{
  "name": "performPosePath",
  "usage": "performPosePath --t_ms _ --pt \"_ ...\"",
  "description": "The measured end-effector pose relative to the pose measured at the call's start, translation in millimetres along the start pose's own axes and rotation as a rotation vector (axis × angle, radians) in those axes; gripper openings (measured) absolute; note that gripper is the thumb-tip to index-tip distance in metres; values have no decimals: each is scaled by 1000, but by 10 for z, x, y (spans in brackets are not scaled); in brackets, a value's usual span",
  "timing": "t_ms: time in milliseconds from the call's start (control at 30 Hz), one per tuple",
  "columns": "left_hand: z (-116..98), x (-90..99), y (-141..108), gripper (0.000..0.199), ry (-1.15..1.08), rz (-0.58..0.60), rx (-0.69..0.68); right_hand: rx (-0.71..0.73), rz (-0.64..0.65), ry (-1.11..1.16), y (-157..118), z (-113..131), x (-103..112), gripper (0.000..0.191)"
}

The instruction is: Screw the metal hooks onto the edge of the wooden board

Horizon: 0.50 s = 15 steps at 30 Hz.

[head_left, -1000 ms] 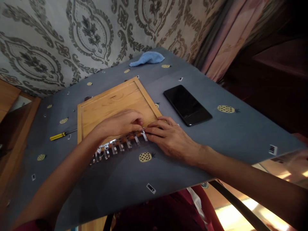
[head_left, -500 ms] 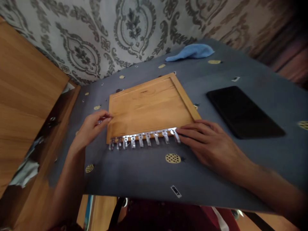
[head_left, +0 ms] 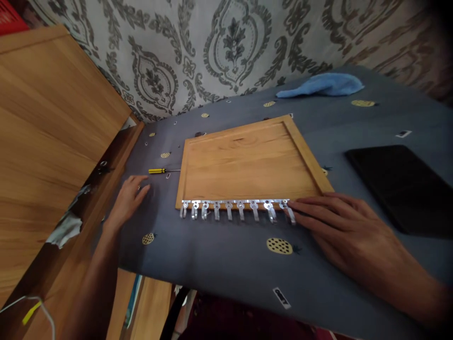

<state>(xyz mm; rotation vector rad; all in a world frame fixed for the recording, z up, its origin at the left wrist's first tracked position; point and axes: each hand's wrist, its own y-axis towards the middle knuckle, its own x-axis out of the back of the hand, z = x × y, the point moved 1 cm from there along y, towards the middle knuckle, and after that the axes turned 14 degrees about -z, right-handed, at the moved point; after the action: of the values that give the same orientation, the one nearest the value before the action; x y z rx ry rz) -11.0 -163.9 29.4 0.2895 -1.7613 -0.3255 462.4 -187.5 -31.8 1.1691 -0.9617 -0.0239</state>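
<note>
A wooden panel with a raised frame (head_left: pixel 244 160) lies on the dark patterned tabletop. Along its near edge runs a silver metal strip with several hooks (head_left: pixel 229 206). My right hand (head_left: pixel 347 231) rests at the panel's near right corner, its fingertips touching the right end of the strip; the fingers lie stretched out. Left of the panel, my left hand (head_left: pixel 129 198) hovers with thumb and fingers apart, holding nothing. Just beyond its fingertips lies a screwdriver with a yellow handle (head_left: pixel 156 171), its shaft pointing at the panel's left edge.
A black flat tablet-like object (head_left: pixel 399 186) lies at the right. The blue cloth (head_left: pixel 322 86) sits at the back by the patterned wall. On the left stands a wooden cabinet (head_left: pixel 53 132), with an open compartment holding crumpled material (head_left: pixel 65 230).
My left hand has come away from the panel's left edge and moved left, its fingers apart. The screwdriver now shows. The view has shifted left; my right hand stays at the corner.
</note>
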Motion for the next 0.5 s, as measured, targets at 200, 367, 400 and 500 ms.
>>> performPosePath --t_ms 200,367,400,500 --pt "149 -398 418 42 97 -42 -8 108 -16 -9 32 6 14 25" --pt "179 -398 456 32 72 1 9 3 78 -8 21 62 55 28" --pt "183 -353 434 32 52 8 9 -28 94 -3 17 66 58 27" --pt "190 -155 354 39 -13 -41 35 -74 107 13 1 65 53 28"
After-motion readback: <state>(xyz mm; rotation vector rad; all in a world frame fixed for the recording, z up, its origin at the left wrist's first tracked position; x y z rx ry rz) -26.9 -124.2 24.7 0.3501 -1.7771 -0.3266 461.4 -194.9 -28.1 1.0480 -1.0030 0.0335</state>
